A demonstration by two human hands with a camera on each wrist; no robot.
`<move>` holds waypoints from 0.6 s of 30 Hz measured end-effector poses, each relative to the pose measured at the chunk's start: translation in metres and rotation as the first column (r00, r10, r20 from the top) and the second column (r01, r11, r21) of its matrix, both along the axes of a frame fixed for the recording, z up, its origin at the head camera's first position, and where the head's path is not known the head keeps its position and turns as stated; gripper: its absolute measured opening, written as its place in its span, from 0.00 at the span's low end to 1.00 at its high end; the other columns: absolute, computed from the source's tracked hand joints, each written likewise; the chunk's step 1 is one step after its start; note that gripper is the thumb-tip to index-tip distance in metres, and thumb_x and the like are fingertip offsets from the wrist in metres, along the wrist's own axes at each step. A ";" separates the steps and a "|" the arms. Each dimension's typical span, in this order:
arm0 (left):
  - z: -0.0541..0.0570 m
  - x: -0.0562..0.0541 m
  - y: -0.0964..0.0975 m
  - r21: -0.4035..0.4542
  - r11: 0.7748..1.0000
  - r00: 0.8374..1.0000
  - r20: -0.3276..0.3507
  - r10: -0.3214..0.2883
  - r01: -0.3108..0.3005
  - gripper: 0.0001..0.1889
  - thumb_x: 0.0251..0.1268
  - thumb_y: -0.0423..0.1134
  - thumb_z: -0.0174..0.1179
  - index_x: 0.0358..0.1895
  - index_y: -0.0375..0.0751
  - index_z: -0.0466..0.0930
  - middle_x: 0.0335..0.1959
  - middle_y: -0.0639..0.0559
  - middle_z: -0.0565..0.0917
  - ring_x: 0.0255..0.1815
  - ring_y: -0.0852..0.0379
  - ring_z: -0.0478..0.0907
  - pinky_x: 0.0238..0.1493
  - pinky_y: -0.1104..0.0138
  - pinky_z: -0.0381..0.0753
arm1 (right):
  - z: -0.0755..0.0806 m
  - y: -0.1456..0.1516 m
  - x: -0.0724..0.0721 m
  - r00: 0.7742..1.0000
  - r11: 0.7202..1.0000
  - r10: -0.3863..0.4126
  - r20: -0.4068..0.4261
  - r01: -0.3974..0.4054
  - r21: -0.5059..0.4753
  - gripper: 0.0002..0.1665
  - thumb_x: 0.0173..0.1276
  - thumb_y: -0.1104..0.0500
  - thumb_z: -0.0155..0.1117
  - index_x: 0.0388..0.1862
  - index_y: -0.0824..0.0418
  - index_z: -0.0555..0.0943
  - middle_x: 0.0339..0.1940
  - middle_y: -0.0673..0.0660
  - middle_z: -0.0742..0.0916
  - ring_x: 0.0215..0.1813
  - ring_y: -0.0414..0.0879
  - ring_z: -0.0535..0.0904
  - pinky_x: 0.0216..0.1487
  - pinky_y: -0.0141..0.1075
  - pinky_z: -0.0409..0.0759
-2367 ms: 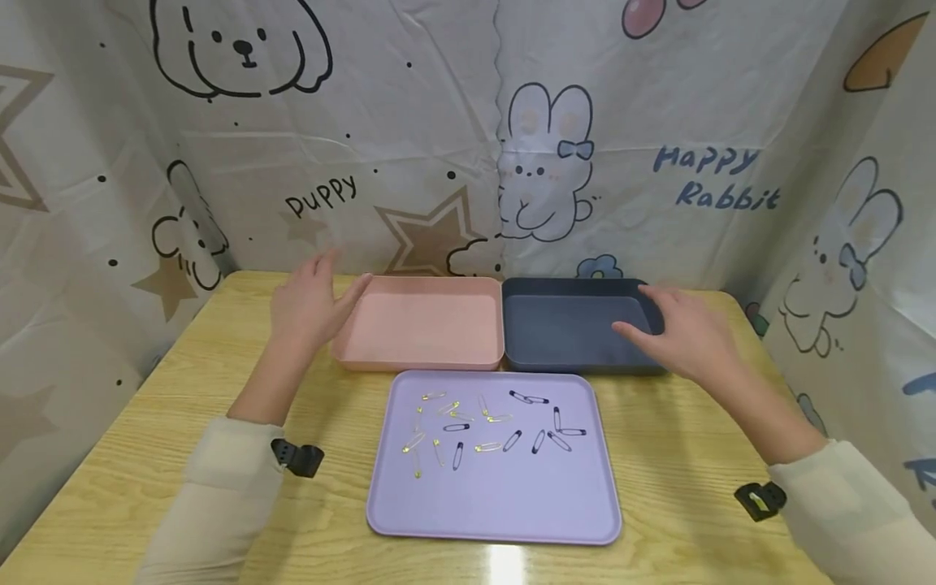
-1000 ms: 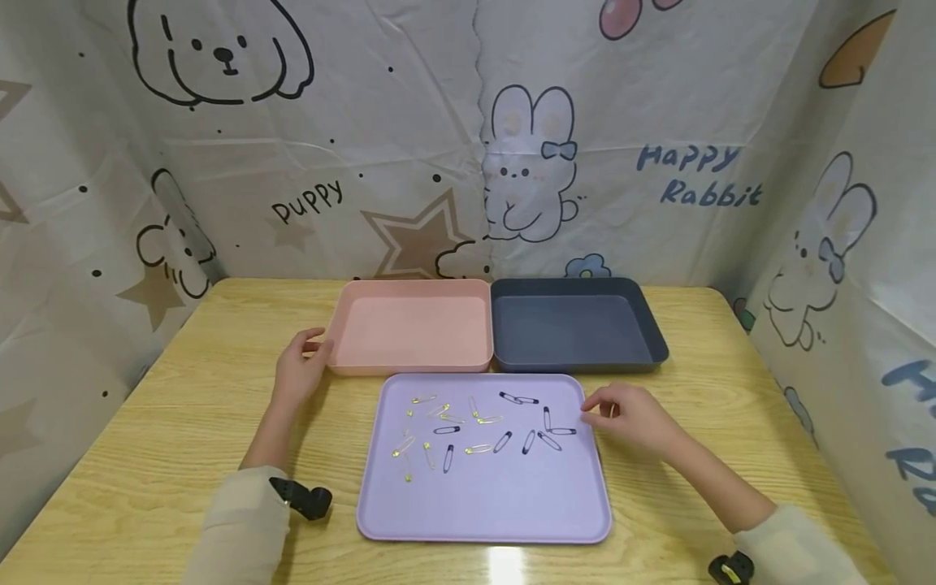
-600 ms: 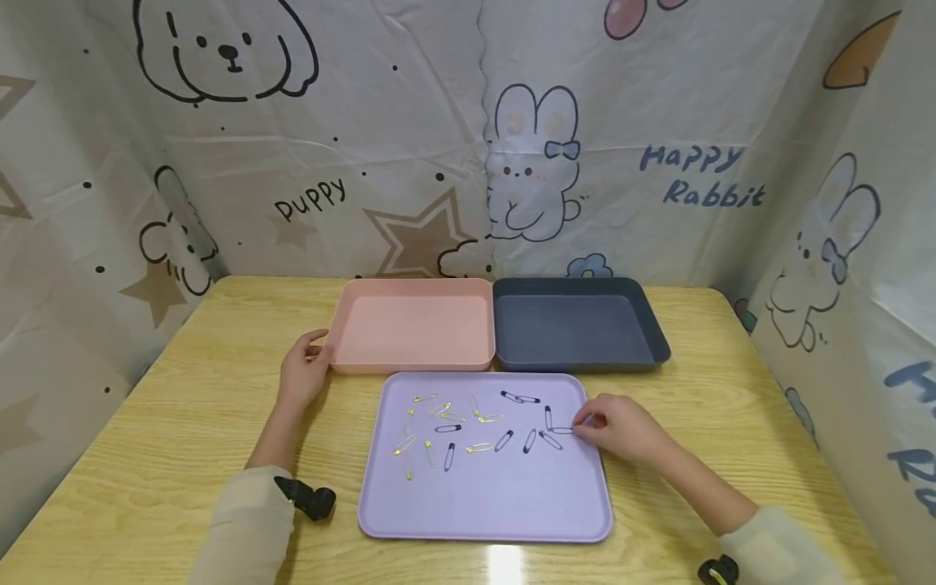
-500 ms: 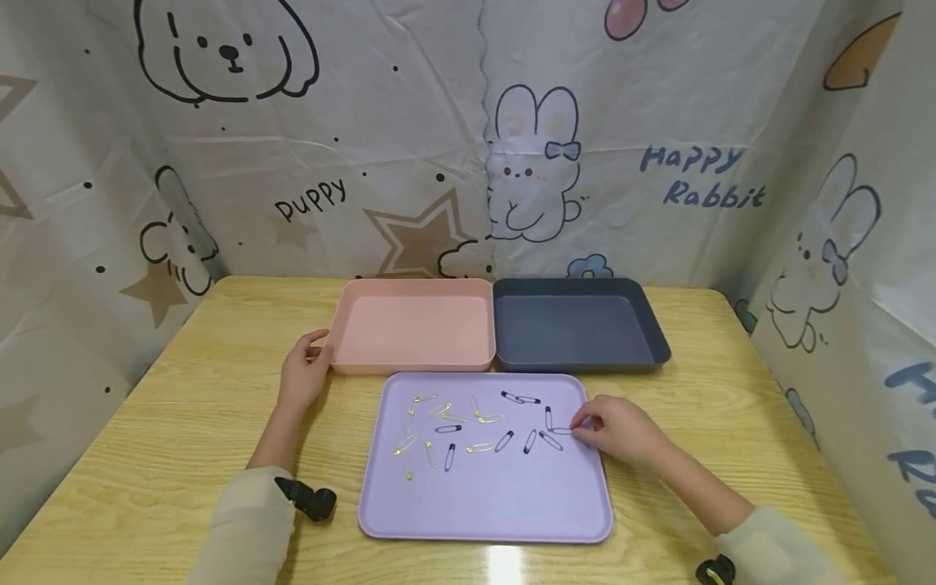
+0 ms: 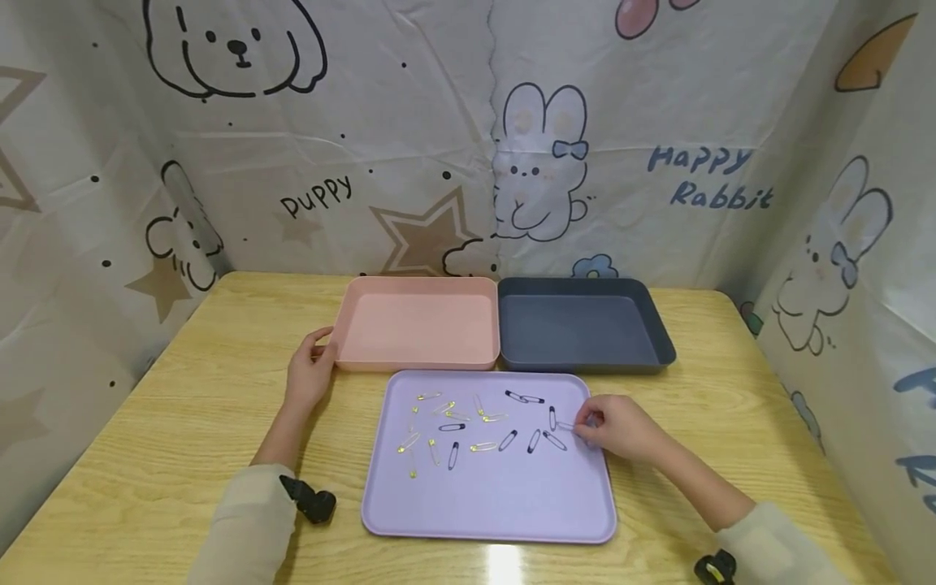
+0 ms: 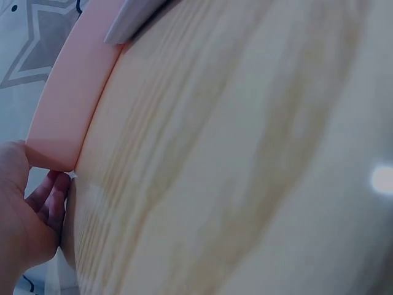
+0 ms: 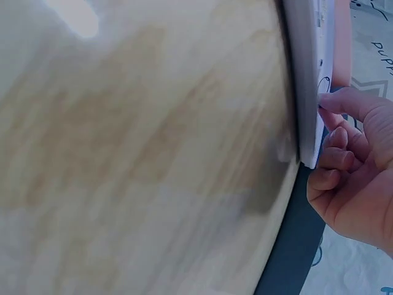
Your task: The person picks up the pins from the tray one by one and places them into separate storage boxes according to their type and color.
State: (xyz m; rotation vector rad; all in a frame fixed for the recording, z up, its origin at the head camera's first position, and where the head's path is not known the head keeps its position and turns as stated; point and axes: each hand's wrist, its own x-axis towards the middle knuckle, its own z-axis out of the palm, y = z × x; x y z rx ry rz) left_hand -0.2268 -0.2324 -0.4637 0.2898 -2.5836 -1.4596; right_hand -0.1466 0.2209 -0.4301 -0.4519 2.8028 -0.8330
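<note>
My right hand [image 5: 621,424] pinches one end of a black-capped safety pin [image 5: 565,426] between thumb and index finger, close over the right side of the lilac tray [image 5: 490,504]. In the right wrist view, the pin's loop [image 7: 324,82] stands out past the fingertips, and the other fingers are curled into the palm. Several black safety pins [image 5: 508,440] lie on the tray's right and middle, and several yellow ones [image 5: 483,447] on its left. With relaxed fingers my left hand [image 5: 310,374] touches the left front corner of the pink tray [image 6: 67,104].
The pink tray stands side by side with a dark blue tray [image 5: 661,349], both behind the lilac one on a wooden table [image 5: 183,455]. A printed curtain [image 5: 409,122] hangs along the back and both sides.
My hands came down from over the back trays, the left to the pink tray's corner, the right to the lilac tray. The right has since taken one black safety pin and turned it slightly.
</note>
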 end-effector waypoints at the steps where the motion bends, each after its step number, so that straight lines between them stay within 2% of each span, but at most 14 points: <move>1: -0.001 0.000 0.000 0.002 1.000 1.000 -0.002 0.002 -0.002 0.21 0.71 0.43 0.45 0.64 0.43 0.68 0.47 0.36 0.79 0.37 0.63 0.72 0.37 0.77 0.69 | 0.001 0.000 -0.001 1.000 1.000 -0.004 0.011 0.005 -0.012 0.04 0.57 0.60 0.66 0.25 0.57 0.80 0.18 0.47 0.74 0.25 0.39 0.67 0.27 0.29 0.66; 6: -0.004 -0.001 0.000 0.005 1.000 1.000 -0.022 0.016 -0.016 0.21 0.72 0.44 0.45 0.64 0.44 0.68 0.45 0.37 0.78 0.37 0.62 0.71 0.36 0.77 0.69 | 0.008 -0.003 -0.006 0.999 0.998 -0.023 0.024 0.025 -0.053 0.03 0.57 0.60 0.65 0.27 0.58 0.81 0.19 0.48 0.75 0.25 0.40 0.68 0.26 0.29 0.66; 12: -0.007 0.000 0.001 0.011 1.000 0.999 -0.032 0.030 -0.029 0.21 0.72 0.45 0.45 0.64 0.45 0.69 0.43 0.39 0.78 0.34 0.62 0.70 0.34 0.76 0.69 | 0.019 -0.009 -0.014 0.996 0.996 -0.062 0.067 0.066 -0.059 0.05 0.59 0.57 0.66 0.29 0.57 0.82 0.20 0.50 0.72 0.25 0.42 0.67 0.24 0.30 0.64; 18: -0.008 0.000 -0.001 0.010 1.000 1.000 -0.019 0.019 -0.019 0.21 0.72 0.47 0.45 0.64 0.46 0.68 0.44 0.39 0.78 0.35 0.61 0.70 0.35 0.75 0.69 | 0.031 -0.019 -0.022 0.998 0.998 -0.050 0.042 0.052 -0.042 0.05 0.59 0.56 0.66 0.29 0.57 0.82 0.21 0.50 0.72 0.27 0.43 0.66 0.25 0.31 0.63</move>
